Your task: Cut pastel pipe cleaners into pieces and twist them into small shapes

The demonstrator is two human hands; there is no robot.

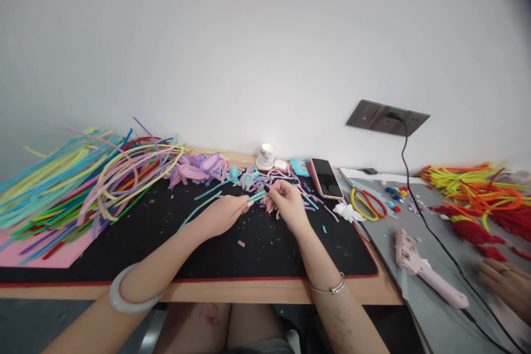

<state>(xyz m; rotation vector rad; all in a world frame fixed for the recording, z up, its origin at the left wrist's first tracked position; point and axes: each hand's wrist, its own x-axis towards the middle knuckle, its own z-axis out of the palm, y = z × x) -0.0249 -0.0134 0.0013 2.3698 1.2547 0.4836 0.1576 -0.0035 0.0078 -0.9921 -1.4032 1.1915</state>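
Between my two hands a short turquoise pipe cleaner piece [257, 197] is held over the black mat [265, 265]. My left hand [226, 213] pinches its left end with thumb and forefinger. At the other end, my right hand [286, 203] grips it in its fingertips. A longer turquoise pipe cleaner [198, 210] lies on the mat beside my left hand. Just behind my hands are turquoise and pink looped shapes [248, 178]. Cut lilac and pink pieces are scattered around my right hand, partly hidden by it.
Loose pipe cleaners [83, 177] spread on the left. Along the back stand a white cup [266, 155] and a phone [326, 178]. Scissors [368, 204], a pink glue gun [429, 271] and its cord lie right. Another person's hand [504, 285] is at the far right.
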